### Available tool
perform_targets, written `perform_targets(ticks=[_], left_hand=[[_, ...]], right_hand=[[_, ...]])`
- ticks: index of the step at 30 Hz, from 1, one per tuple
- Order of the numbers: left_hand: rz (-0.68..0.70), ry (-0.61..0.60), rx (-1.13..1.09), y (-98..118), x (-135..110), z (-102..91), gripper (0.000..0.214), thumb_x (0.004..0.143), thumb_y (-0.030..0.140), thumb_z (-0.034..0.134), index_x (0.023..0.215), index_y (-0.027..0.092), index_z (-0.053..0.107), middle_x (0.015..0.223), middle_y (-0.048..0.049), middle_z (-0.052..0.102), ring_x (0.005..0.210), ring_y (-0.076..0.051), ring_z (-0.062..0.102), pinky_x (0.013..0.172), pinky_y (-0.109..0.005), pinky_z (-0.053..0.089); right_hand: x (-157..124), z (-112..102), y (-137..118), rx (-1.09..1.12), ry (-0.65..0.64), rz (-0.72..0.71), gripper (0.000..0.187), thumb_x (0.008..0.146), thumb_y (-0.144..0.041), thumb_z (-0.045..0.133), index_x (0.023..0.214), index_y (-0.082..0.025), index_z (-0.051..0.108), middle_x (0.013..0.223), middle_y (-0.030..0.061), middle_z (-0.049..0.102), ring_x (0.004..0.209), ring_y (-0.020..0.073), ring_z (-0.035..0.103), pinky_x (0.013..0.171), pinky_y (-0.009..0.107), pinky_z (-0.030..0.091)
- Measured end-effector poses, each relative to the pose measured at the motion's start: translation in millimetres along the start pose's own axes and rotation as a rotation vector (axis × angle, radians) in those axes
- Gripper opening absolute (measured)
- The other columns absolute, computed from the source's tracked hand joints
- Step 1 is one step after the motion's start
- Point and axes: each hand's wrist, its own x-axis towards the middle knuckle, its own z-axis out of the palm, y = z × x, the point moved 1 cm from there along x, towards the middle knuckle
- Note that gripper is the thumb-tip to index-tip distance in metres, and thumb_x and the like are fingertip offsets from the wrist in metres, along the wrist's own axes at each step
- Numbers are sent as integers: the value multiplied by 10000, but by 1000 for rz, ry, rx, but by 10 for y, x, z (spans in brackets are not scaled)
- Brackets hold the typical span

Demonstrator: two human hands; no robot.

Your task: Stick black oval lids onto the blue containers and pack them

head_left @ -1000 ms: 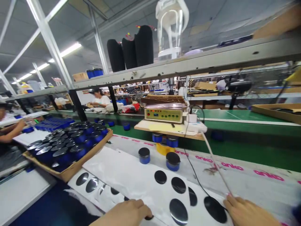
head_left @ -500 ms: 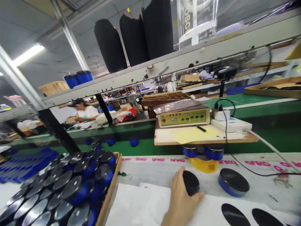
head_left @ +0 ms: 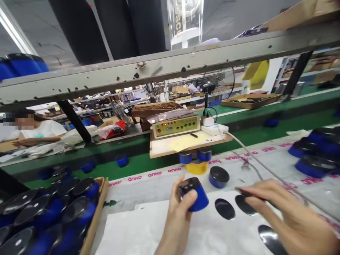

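My left hand (head_left: 178, 207) is closed around a blue cup-shaped part (head_left: 200, 200) with a black end, holding it tilted above the white sheet (head_left: 132, 226). Its thumb lies across the part's side. Blurred by motion, my right hand (head_left: 287, 209) pinches a thin black disc (head_left: 242, 191) between thumb and fingers. Below it on the sheet lie a flat black oval disc (head_left: 225, 209), a second black disc (head_left: 248, 207) and a shiny black disc (head_left: 269, 238), partly behind the hand. Another blue part with a black top (head_left: 219, 176) stands just beyond the sheet.
A cardboard tray (head_left: 102, 202) of several blue parts stands at left. More blue parts (head_left: 315, 161) are grouped at right. A control box (head_left: 175, 126) sits on a small board over the green belt (head_left: 140, 164). A white cable (head_left: 255, 156) crosses the right side. A co-worker (head_left: 39, 129) sits beyond.
The view has swung to the right. My left hand has tilted the blue part so its side shows. My right hand has come into view with a thin black disc.
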Motion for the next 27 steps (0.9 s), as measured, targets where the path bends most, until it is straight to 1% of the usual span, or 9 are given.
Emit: perform_targets(ticks=[3,5,9,11,14,18,22,24,27], left_hand=[[-159,-155,-195,30,-209,152,530,704,401,668,1121,92,558,1033,-146,646,911,-260,645,689,-258,481],[-201,-220,-227,-12,-340,237,495,709,439,678,1026,63,622,950,-158,671,850,-255,656,620,-247,479],[-185,-85,-223,-228,-516,379,536,616,497,786,977,118,670,863,-111,699,785,-205,654,554,-222,475],[-149,-17,-263,-318,-562,458,535,615,491,790,997,137,669,874,-100,701,765,-186,650,538,-211,468],[-87,7,-288,-364,-596,564,501,658,470,763,1027,148,658,922,-101,694,753,-174,642,546,-215,477],[-69,10,-212,-345,-615,626,453,716,474,700,1009,130,662,914,-105,683,701,-181,629,553,-257,493],[-73,41,-73,-373,-625,610,559,694,579,674,1045,147,620,877,-101,672,724,-209,626,615,-304,499],[-8,78,75,-404,-626,597,644,659,640,669,1092,175,565,909,-90,661,765,-218,623,666,-321,498],[204,105,404,-425,-634,610,681,613,658,692,1076,186,532,949,-71,636,874,-230,599,784,-329,475]], right_hand=[[49,-54,-65,121,-175,-149,117,896,-278,525,997,-296,582,802,21,558,778,195,537,679,332,453],[82,-53,-90,183,-245,-234,131,904,-203,509,1003,-268,566,797,9,550,788,181,518,705,326,438],[110,-147,-34,274,-346,-356,141,903,-144,488,991,-230,557,777,10,542,775,175,492,698,315,419],[109,-219,10,307,-352,-378,138,897,-131,485,975,-217,561,776,16,542,771,178,482,691,316,415],[86,-289,48,349,-337,-374,142,887,-125,498,982,-209,561,800,21,543,792,183,469,711,327,407],[52,-332,60,366,-333,-315,122,898,-130,486,957,-214,553,813,19,531,817,187,454,746,343,385],[34,-407,58,288,-318,-306,117,901,-108,473,927,-200,540,811,20,527,822,191,437,776,372,351],[20,-450,46,216,-307,-335,129,891,-83,472,900,-190,543,791,18,527,794,191,426,756,380,340],[-6,-478,19,130,-272,-364,160,870,-51,456,843,-181,545,733,19,514,736,192,411,682,366,335]])
